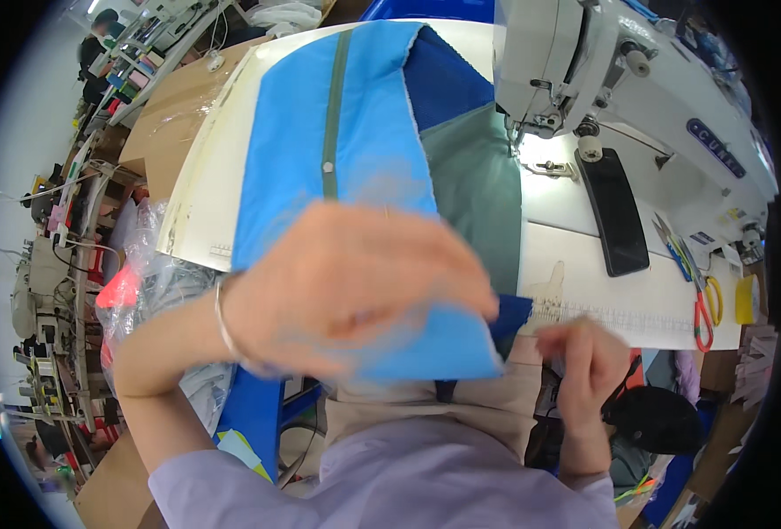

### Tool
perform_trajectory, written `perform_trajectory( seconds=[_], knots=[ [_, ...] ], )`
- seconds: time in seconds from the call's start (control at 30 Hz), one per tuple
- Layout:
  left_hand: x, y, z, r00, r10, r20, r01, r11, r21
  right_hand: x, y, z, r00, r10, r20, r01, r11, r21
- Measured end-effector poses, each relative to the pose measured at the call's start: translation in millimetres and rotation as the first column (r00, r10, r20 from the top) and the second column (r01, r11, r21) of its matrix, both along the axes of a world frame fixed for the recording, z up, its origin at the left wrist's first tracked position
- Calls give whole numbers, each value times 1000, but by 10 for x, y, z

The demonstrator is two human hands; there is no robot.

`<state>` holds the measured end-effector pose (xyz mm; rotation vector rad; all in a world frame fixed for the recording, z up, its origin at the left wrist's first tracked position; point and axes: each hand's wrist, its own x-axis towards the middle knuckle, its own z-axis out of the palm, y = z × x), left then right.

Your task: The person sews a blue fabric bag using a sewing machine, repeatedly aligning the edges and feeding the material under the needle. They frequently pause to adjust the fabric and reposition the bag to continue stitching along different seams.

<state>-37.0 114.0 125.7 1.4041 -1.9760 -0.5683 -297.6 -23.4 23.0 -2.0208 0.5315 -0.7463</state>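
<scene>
My left hand (pixel 364 273), smeared by motion, is over the near part of a light blue fabric piece (pixel 289 115); whether its fingers grip anything is unclear. An olive strip (pixel 336 97) with a small pale zip-pull-like piece (pixel 328 167) runs along the blue fabric. Beside it on the right lies grey-green fabric (pixel 470 176), with dark blue fabric (pixel 448 84) at its far end. The grey-green edge reaches close to the needle area of a white sewing machine (pixel 545 70). Curled fingers close my right hand (pixel 589 357) near the table's front edge, right of the cloth; its contents are hidden.
On the white table (pixel 567 247) at right lie a black phone-like slab (pixel 615 212), metal-bladed scissors with red and yellow handles (pixel 703 309) and a printed ruler scale. Cardboard (pixel 174 123) and clear plastic bags (pixel 179 282) are at left. A black round object (pixel 659 419) is lower right.
</scene>
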Motion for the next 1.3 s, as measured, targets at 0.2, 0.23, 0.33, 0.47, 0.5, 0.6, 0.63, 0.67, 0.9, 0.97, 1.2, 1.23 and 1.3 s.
perform_trajectory(
  seconds=[0.2, 0.23, 0.33, 0.47, 0.5, 0.6, 0.63, 0.67, 0.9, 0.97, 1.2, 1.23, 1.3],
  knots=[
    [-722, 675, -332, 920, -232, -317, 342, 868, 359, 1063, -240, 259, 923, 70, -379, -211, 914, -346],
    [-781, 732, -571, 884, -239, -401, 407, 815, 412, 1187, -230, 312, 865, 68, -498, -267, 901, -342],
    [-867, 802, -887, 906, -214, -366, 419, 579, 699, 1518, -210, 311, 822, 207, -531, -440, 822, -361],
    [-771, 738, -1268, 883, -85, -461, 426, 553, 716, 1630, -165, 198, 767, 592, -248, -629, 771, -102],
    [-680, 790, -1448, 860, -25, -510, 423, 593, 685, 1581, -29, 349, 761, 630, -151, -647, 755, -107],
    [-455, 761, -1646, 674, 529, -515, 300, 441, 846, 1026, 474, 686, 718, 684, 132, -602, 705, -375],
    [-340, 744, -1632, 595, 622, -508, 223, 480, 849, 844, 627, 742, 666, 732, 146, -583, 632, -511],
    [-217, 675, -1498, 510, 692, -510, 124, 528, 840, 618, 756, 854, 623, 766, 159, -527, 562, -638],
    [1182, 501, -416, 147, 775, -614, -592, 567, 573, -102, 1529, -476, 583, 812, -2, -793, 568, -220],
    [1729, 768, -351, 157, 714, -682, -643, 598, 478, -142, 1533, -666, 590, 775, -225, -802, 529, -278],
    [807, 704, 156, 743, 614, -266, -659, 740, -132, 19, 1577, -1185, 668, 671, -321, -743, 581, -333],
    [432, 582, 112, 826, 542, -156, -560, 821, -113, 43, 1572, -1230, 684, 664, -303, -728, 598, -334],
    [-74, 255, -24, 925, 350, 149, -344, 937, -68, 90, 1655, -1282, 708, 669, -227, -697, 611, -376]
  ],
)
